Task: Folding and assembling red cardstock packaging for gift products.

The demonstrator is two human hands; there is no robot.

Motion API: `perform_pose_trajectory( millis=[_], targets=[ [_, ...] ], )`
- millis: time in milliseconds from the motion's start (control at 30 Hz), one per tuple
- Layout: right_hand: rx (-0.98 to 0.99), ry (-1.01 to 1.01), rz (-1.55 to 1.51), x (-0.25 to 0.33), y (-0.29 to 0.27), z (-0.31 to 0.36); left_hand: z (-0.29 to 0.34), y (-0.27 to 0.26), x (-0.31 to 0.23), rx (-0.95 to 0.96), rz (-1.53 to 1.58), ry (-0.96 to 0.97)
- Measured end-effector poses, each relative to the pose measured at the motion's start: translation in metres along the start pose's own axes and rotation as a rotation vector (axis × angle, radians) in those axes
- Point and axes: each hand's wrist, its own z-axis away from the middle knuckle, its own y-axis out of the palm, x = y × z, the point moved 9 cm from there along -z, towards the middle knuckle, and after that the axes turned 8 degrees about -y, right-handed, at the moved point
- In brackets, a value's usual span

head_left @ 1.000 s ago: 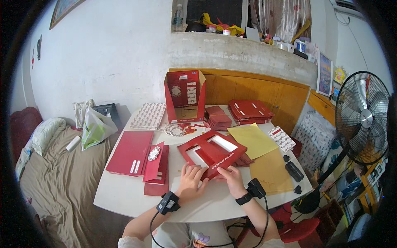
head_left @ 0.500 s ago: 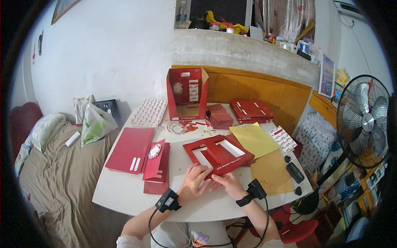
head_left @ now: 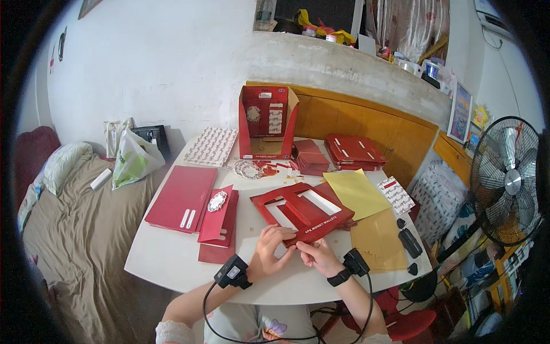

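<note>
In front of me lies a flat red cardboard sleeve [head_left: 295, 210] with two window cut-outs and white lettering along its near edge. My left hand [head_left: 271, 249] grips its near left corner, fingers laid over the card. My right hand [head_left: 321, 256] is closed, with thumb and forefinger pinching the sleeve's near edge. Other red card pieces lie partly hidden under the sleeve. Left of my hands, a red envelope [head_left: 211, 222] bearing a white oval ornament [head_left: 217, 201] rests on more red envelopes. A stack of larger red cards [head_left: 182, 199] sits beside it.
An open red display box [head_left: 267, 156] stands at the back, between patterned sheets [head_left: 211, 145] and a red stack [head_left: 355, 151]. White ornaments [head_left: 247, 169] lie before it. Yellow paper [head_left: 358, 194], tan sheets [head_left: 378, 246] and a black object [head_left: 410, 242] are right. A fan [head_left: 511, 181] stands beyond.
The view has shifted slightly. My right hand's fingers have curled in more tightly at the sleeve's near edge. My left hand stays at its corner.
</note>
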Motion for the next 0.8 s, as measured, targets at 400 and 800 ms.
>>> perform_pose_trajectory(
  millis=[400,800],
  targets=[
    [-0.015,-0.041,-0.01,0.007,0.002,0.0,0.001,-0.007,-0.012,-0.102,0.042,-0.003],
    [-0.116,-0.044,-0.028,0.014,-0.016,0.001,0.0,-0.013,-0.005,-0.131,0.086,-0.053]
  ],
)
